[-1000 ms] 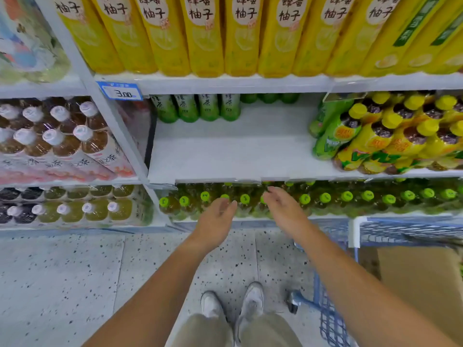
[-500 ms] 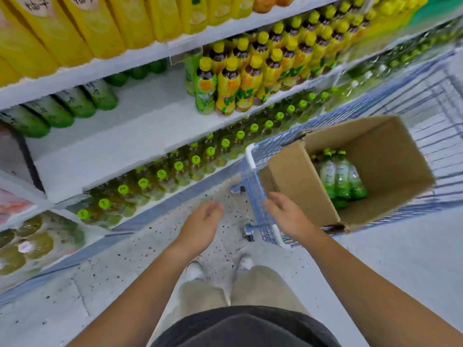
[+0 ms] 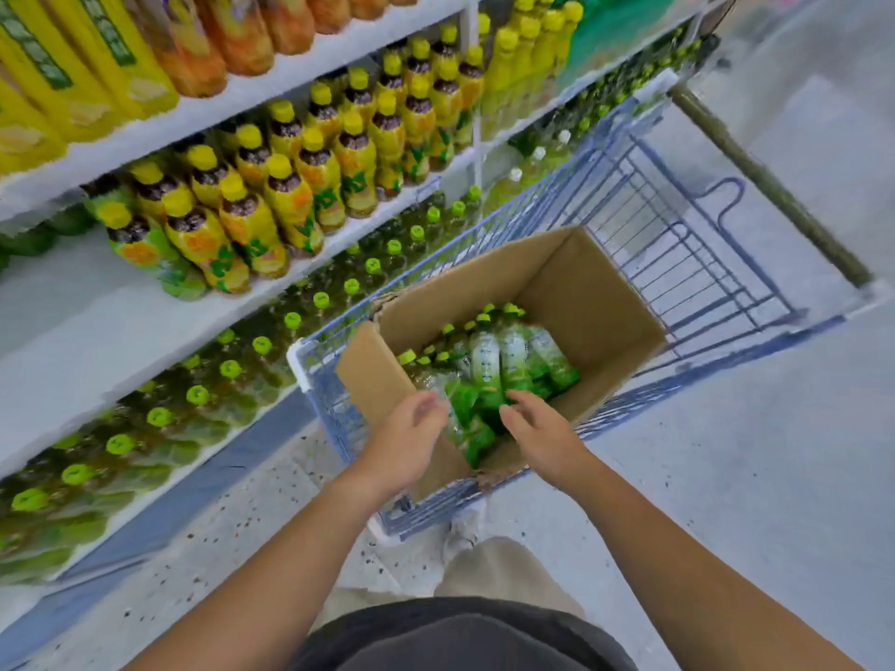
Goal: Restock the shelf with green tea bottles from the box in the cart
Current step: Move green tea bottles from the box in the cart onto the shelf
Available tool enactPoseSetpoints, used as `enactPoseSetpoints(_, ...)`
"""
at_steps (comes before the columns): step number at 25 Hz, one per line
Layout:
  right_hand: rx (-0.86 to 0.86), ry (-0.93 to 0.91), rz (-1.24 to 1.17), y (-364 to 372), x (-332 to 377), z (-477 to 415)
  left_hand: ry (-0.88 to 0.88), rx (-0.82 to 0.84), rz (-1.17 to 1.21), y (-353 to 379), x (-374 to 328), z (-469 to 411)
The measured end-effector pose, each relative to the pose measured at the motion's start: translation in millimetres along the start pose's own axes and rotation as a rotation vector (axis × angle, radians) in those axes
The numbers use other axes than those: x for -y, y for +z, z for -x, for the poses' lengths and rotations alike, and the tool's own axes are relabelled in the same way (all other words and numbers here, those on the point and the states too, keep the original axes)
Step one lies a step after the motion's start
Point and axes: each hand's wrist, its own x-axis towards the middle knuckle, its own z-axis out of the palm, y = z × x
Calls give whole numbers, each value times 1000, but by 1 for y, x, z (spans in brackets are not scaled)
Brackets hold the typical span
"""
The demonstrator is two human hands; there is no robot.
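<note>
Head camera looks down on a white shelf (image 3: 72, 331) unit running along the left, its middle board bare at the near end and packed further along with yellow-capped bottles (image 3: 290, 186), while the board below holds rows of green-capped bottles (image 3: 193, 394). Just beside the shelf, on the speckled floor (image 3: 252, 530), stands a blue wire cart (image 3: 678, 234), its near corner close to the person's feet. An open cardboard box (image 3: 581, 293) sits in the near end of the cart, flaps up, filling that end from side to side. The green tea bottles (image 3: 503, 360) lie and lean together in the bottom of the box, bunched toward its near left part, with green caps pointing away toward the shelf and white-and-green labels facing up. Both arms reach forward over the near wall of the box. The left hand (image 3: 407, 438) hovers at the near left corner, fingers loosely bent and close to a bottle wrapped in clear film; blur hides whether they touch it. The right hand (image 3: 542, 433) hangs just above the bottles, fingers relaxed and pointing down into the box, gripping nothing.
</note>
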Motion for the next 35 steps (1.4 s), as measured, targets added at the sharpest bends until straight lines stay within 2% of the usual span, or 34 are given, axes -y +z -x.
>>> enactPoseSetpoints(5,108,-3,89,-67,-24,-50,-166,-73,83,63,-33,-55)
enactPoseSetpoints(10,168,96,93,-81,-41,-105,-343,-91,126,92,-34,-107)
enactPoseSetpoints(18,142,221,155,-80,-64,-207,-363,-97,-109,100,-22,-234)
enactPoseSetpoints(26,152,301,296,-74,-105,-286,-420,34,-450,128,16,-299)
enactPoseSetpoints(28,180,313,231,-68,-113,-297,-432,40,-493,135,18,-305)
enactPoseSetpoints(33,253,458,-217,-66,-126,-314,-500,47,-492,145,28,-324)
enactPoseSetpoints(35,308,467,-250,-66,-134,-325,-493,35,-494,148,36,-330)
